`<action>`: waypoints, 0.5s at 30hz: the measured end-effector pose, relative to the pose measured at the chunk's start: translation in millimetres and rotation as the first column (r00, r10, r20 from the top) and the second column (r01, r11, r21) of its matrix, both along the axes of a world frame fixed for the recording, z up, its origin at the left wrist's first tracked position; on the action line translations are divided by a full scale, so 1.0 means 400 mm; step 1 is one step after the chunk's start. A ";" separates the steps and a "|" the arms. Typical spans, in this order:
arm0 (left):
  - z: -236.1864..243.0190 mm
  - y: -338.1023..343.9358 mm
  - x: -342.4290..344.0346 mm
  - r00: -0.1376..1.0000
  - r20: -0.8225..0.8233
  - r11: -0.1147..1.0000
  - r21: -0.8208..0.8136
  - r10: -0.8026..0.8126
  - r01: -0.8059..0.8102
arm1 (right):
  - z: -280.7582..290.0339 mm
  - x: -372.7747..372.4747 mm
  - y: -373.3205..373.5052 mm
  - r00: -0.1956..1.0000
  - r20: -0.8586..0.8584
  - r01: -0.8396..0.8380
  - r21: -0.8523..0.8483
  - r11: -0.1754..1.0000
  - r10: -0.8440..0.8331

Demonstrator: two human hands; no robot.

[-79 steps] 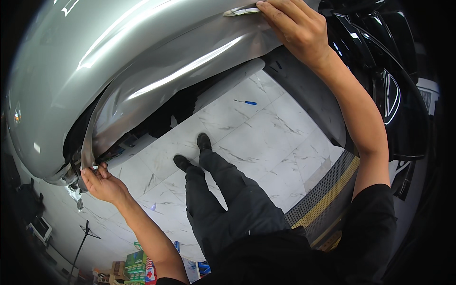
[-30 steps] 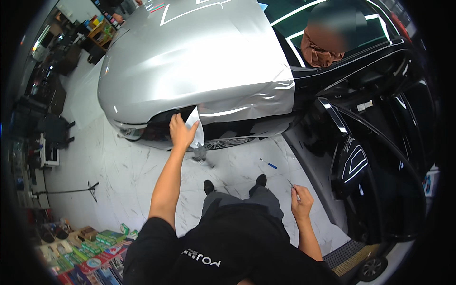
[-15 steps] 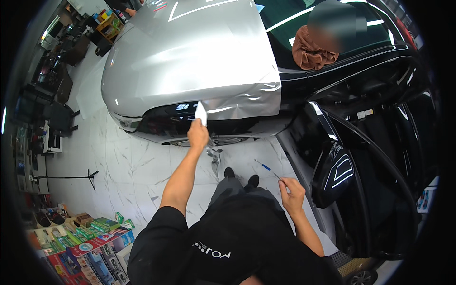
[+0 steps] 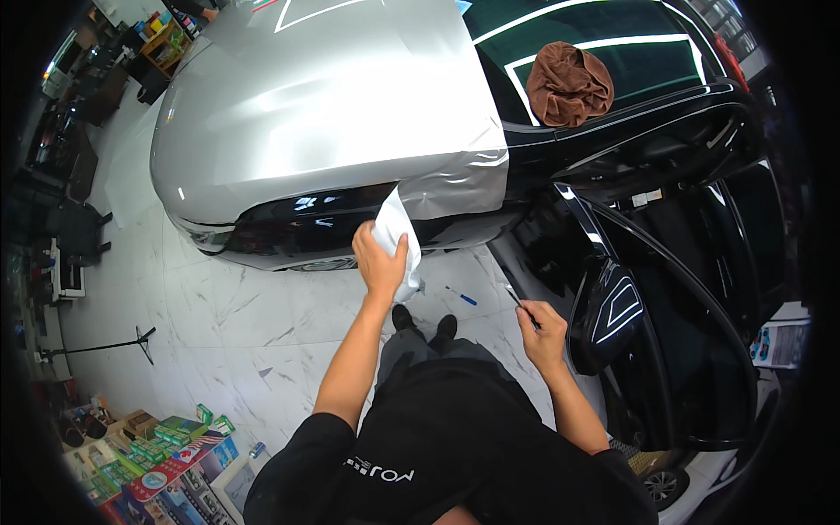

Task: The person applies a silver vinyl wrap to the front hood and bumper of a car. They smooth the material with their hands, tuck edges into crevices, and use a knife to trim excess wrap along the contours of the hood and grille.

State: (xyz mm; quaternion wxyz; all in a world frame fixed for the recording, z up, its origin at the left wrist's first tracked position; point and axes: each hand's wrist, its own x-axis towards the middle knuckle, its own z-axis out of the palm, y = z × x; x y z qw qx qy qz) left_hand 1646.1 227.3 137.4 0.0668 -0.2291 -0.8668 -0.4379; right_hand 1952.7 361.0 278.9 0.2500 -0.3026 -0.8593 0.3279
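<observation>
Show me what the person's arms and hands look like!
The hands, left and right, wear no gloves, and no watch shows. The forearms are bare. The short sleeves are black, like the shirt, which has white print.

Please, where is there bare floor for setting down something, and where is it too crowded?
Bare floor tiles show between the black stand and the left forearm. Near the shoes it is crowded: a blue-handled tool lies close, and the left hand holds loose film. Green boxes fill the lower-left counter.
</observation>
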 end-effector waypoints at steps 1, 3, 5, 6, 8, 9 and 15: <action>0.002 0.021 -0.028 1.000 -0.010 1.000 0.009 0.025 -0.025 | 0.003 -0.007 0.002 1.000 0.007 0.003 -0.005 1.000 -0.003; -0.004 0.066 -0.041 0.998 0.042 0.995 -0.083 0.053 -0.049 | 0.010 -0.024 -0.004 0.999 0.033 -0.005 -0.002 1.000 0.005; -0.025 0.114 -0.068 0.987 0.128 0.991 -0.102 0.099 -0.086 | 0.012 -0.035 -0.004 0.999 0.044 -0.023 0.033 0.999 0.022; -0.041 0.120 -0.086 0.986 0.130 0.994 -0.062 0.102 -0.095 | -0.003 -0.031 -0.004 0.999 -0.007 -0.038 0.022 0.999 0.038; -0.063 0.140 -0.089 0.959 0.248 0.990 -0.006 0.138 -0.141 | -0.002 -0.030 -0.015 1.000 -0.008 -0.029 0.030 0.999 0.030; -0.057 0.140 -0.090 0.954 0.271 0.990 0.020 0.131 -0.141 | 0.014 -0.031 -0.017 1.000 0.004 -0.028 0.005 1.000 0.028; -0.042 0.128 -0.105 0.962 0.253 0.982 0.126 0.103 -0.138 | 0.029 -0.019 0.029 0.997 -0.051 -0.055 -0.126 0.990 0.049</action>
